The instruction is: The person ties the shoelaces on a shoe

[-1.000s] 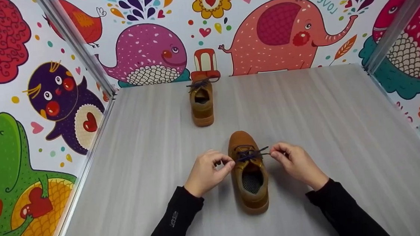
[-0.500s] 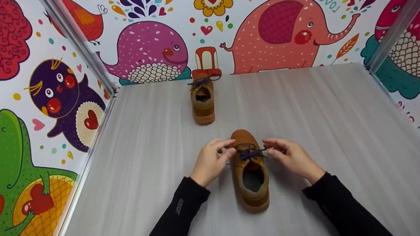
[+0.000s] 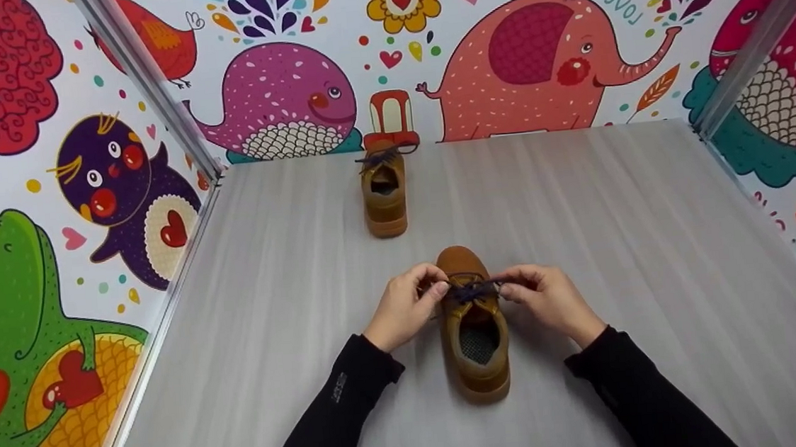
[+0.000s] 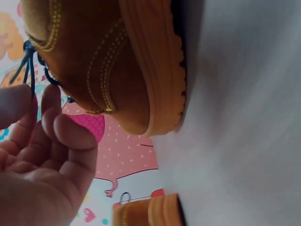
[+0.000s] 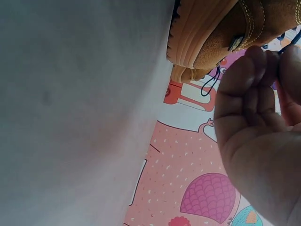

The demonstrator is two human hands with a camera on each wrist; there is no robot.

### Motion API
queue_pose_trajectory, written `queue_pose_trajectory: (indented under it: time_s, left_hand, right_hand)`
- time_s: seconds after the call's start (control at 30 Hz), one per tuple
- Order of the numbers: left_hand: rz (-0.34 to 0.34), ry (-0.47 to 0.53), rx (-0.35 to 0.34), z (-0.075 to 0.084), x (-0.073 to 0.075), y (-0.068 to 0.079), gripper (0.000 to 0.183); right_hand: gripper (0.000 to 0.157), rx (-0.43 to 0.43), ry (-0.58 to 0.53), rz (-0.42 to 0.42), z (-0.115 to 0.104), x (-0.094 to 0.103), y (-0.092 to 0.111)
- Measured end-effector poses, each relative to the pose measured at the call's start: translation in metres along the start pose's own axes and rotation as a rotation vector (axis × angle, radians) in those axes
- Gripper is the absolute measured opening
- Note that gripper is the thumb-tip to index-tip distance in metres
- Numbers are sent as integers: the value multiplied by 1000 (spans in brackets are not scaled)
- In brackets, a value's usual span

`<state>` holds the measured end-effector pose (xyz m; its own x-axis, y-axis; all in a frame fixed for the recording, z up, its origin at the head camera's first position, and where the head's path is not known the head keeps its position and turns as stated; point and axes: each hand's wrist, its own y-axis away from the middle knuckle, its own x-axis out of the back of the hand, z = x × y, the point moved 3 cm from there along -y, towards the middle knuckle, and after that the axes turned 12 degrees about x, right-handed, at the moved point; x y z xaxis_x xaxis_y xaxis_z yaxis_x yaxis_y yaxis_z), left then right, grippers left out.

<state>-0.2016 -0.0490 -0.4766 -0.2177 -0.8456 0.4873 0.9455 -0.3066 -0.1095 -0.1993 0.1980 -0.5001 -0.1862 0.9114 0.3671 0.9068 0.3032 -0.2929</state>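
A brown lace-up shoe [image 3: 483,389] stands on the table, toe pointing away from me, with dark blue laces [image 3: 471,292] tied across its tongue. My left hand [image 3: 405,308] is at the shoe's left side, pinching a shoelace close to the knot. In the left wrist view, the lace [image 4: 29,66] runs down between the thumb and fingers of the left hand [image 4: 56,160]. From the other side my right hand [image 3: 553,300] pinches a shoelace beside the knot. The right wrist view has the lace [image 5: 295,39] entering the thumb and finger grip of the right hand [image 5: 254,127].
Further back, a second brown shoe [image 3: 386,217] with bowed laces stands near the rear wall. The pale grey table [image 3: 266,262] is bordered by printed cartoon panels [image 3: 535,70], with metal posts [image 3: 153,93] at the back corners.
Both hands were further from the knot, with lace ends drawn outward. They loosened their fingers, moved inward, and now pinch the laces nearer the knot.
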Motion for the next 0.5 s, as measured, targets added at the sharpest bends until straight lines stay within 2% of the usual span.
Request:
queue_pose_trajectory:
  time_s: [0.17, 0.27, 0.37, 0.5]
  left_hand:
    - [-7, 93, 83, -9, 1, 1, 13]
    - [15, 120, 103, -12, 2, 1, 13]
    - [48, 91, 94, -13, 2, 1, 11]
    - [86, 43, 75, -14, 4, 3, 9]
  right_hand:
    - [23, 10, -102, 92, 3, 7, 1]
    - [23, -18, -103, 119, 6, 10, 2]
    - [21, -47, -40, 90, 7, 12, 4]
    - [16, -41, 113, 51, 6, 15, 6]
